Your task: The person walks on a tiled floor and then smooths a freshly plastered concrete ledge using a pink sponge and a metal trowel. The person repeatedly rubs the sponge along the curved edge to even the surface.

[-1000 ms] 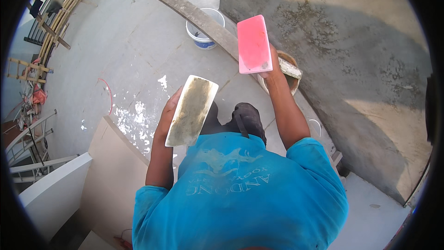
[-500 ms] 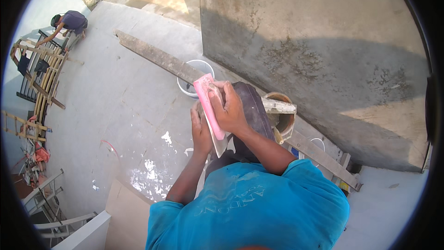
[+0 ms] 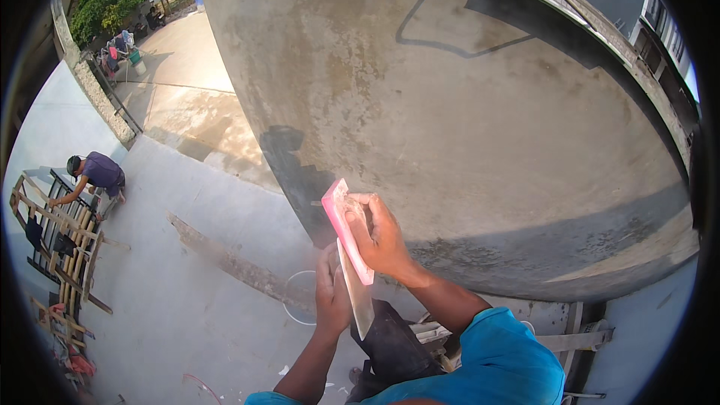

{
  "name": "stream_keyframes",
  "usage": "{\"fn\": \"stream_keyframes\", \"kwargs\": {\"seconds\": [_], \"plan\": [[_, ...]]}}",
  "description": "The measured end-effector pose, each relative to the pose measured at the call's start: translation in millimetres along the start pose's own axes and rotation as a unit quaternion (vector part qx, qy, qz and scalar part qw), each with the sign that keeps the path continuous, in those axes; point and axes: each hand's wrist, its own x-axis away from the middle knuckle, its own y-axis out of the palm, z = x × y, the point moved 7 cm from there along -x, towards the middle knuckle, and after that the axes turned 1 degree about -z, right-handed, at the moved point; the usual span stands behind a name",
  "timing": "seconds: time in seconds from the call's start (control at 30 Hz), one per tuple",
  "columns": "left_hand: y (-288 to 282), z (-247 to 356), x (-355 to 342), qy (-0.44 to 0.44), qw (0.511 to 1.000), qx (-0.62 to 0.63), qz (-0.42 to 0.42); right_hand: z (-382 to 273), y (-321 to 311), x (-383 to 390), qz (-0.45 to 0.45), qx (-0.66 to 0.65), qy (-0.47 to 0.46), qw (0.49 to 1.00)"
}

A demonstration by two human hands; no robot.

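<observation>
I see one grey wall [image 3: 465, 127], its face mottled; I judge the surfacing begun, but can't tell how much remains. Beside the left forearm is one white-rimmed bucket [image 3: 298, 316]. Two hands are close together: the left hand [image 3: 332, 292] clasps one pale board [image 3: 358, 300], the right hand [image 3: 384, 241] clasps one pink float [image 3: 346, 229], overlapping the board before the wall.

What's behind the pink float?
The pale board in the left hand; its lower end shows below the pink float. Most of the board's upper face is covered, so can't be seen.
</observation>
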Motion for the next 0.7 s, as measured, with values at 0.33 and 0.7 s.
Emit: {"fn": "stream_keyframes", "kwargs": {"seconds": [0.33,0.7], "plan": [[-11.7,170.0,-84.2,-0.015,0.996,0.013,0.081,-166.8,-14.8,-61.1,-0.126,0.072,-0.009,0.989],[-181.6,312.2,-193.3,0.279,0.938,0.197,0.066,-280.3,-5.6,-90.3,-0.307,0.141,-0.232,0.912]]}}
